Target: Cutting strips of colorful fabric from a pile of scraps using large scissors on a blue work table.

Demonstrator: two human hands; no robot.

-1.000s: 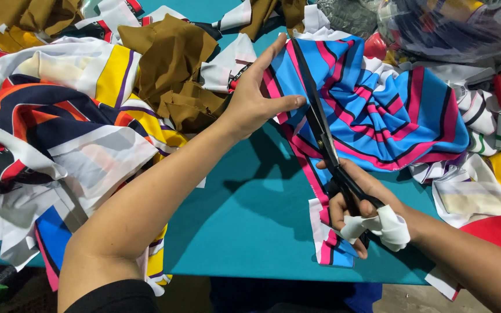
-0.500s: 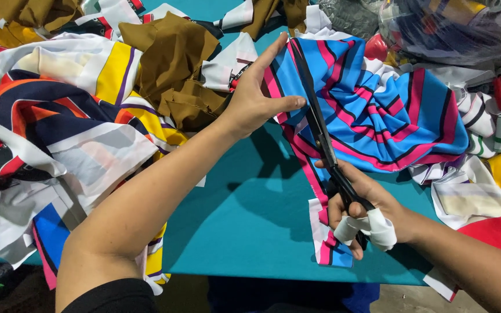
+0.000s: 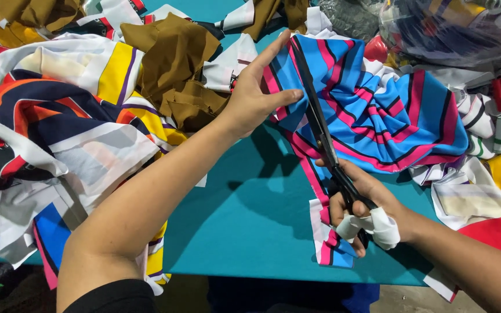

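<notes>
Near the counter's (image 3: 244, 232) centre, a striped cloth (image 3: 378, 110) in blue, pink and black is being cut with black scissors (image 3: 323, 136). The scissors are held by the right hand (image 3: 360, 206) at about 5 o'clock from the centre, its fingers closed through the handles; white tape (image 3: 372, 223) is wrapped around two of those fingers. The blades are nearly closed and run up toward 12 o'clock, lying along the cloth's left part. The left hand (image 3: 256, 95) is pressed flat on the cloth's left edge at about 12 o'clock, fingers extended and narrow, thumb spread toward the blades and just beside them; nothing is gripped by it. A narrow strip (image 3: 320, 214) of the same cloth hangs down from the cut toward 6 o'clock, passing under the right hand and ending near the counter's front edge.

At 11 o'clock a crumpled brown cloth (image 3: 175, 69) is seen just beside the left hand. At 9 o'clock a large pile (image 3: 59, 133) of white, navy, orange and yellow fabric is spread, partly under the left forearm. At 3 o'clock white, yellow and red scraps (image 3: 482, 191) are heaped, touching the striped cloth. At 1 o'clock a clear plastic bag (image 3: 453, 29) of fabric is set behind the cloth
</notes>
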